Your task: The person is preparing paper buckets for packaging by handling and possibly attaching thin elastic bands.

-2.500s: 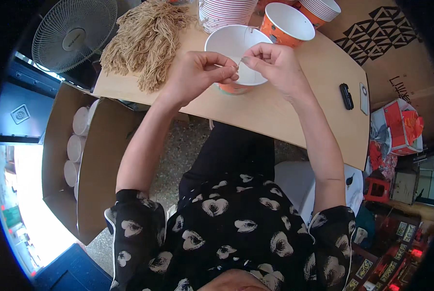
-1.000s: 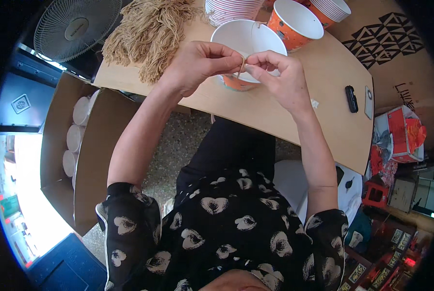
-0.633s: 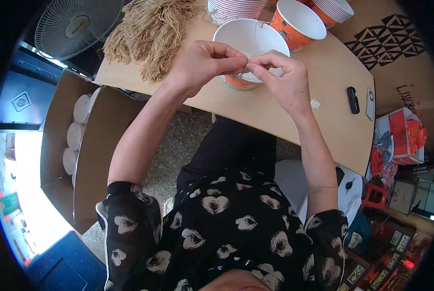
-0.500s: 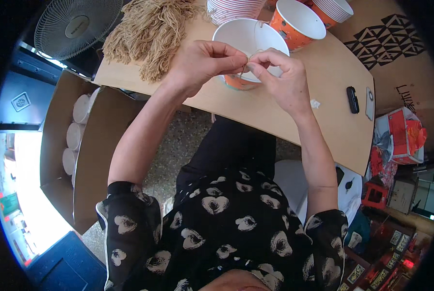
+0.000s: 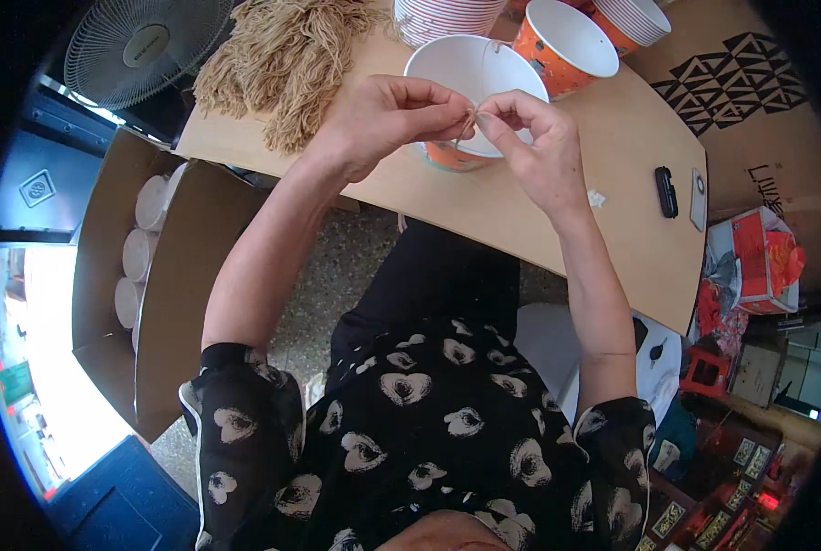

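Observation:
An orange paper bucket (image 5: pixel 461 158) with a white inside stands upright at the table's front edge. Over its near rim, my left hand (image 5: pixel 396 119) and my right hand (image 5: pixel 534 138) meet, each pinching a thin tan string (image 5: pixel 466 127). The string runs down at the near rim, and another bit of it shows at the far rim. Whether a knot sits between my fingertips is too small to tell. To the left lies a thick bundle of tan strings (image 5: pixel 277 69).
Stacked white buckets (image 5: pixel 447 18) and another orange bucket (image 5: pixel 566 46) stand at the back. A black object (image 5: pixel 666 191) and a grey one (image 5: pixel 698 197) lie on the table (image 5: pixel 631 239) at right. Left of me, an open carton (image 5: pixel 190 266) holds white round containers. A fan (image 5: pixel 144 46) stands far left.
My fingertips have shifted slightly at the string, and a small twist or loop now shows between them. Both hands keep their pinch, and the bucket stays in place.

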Demonstrator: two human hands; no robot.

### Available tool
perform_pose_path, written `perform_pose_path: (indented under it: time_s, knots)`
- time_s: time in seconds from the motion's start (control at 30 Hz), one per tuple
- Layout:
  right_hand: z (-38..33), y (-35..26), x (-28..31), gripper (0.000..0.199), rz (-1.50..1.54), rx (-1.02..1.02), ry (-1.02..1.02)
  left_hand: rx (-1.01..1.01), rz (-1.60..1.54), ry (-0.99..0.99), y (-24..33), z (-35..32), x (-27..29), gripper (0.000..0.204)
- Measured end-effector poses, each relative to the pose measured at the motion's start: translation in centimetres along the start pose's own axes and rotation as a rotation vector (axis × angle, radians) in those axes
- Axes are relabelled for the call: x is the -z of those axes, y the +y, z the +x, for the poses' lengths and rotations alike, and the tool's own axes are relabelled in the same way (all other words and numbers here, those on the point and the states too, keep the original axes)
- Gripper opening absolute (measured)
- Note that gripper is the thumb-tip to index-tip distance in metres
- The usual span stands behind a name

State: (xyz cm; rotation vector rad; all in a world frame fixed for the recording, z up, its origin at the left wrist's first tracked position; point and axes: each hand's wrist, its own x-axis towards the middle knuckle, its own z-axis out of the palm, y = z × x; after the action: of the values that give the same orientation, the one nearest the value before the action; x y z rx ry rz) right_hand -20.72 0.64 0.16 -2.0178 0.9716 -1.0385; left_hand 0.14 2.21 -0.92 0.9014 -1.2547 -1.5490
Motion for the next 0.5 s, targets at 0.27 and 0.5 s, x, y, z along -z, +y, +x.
perform_pose_path:
  time_s: [0.27, 0.5]
  knots:
    - [0.6, 0.3, 0.4, 0.009, 0.251, -0.055, 0.015, 0.051, 0.145, -0.155, 0.7, 0.5, 0.2, 0.033]
    - [0.7, -0.1, 0.7, 0.01, 0.242, -0.033, 0.03, -0.04, 0.201, -0.143, 0.7, 0.7, -0.8, 0.029]
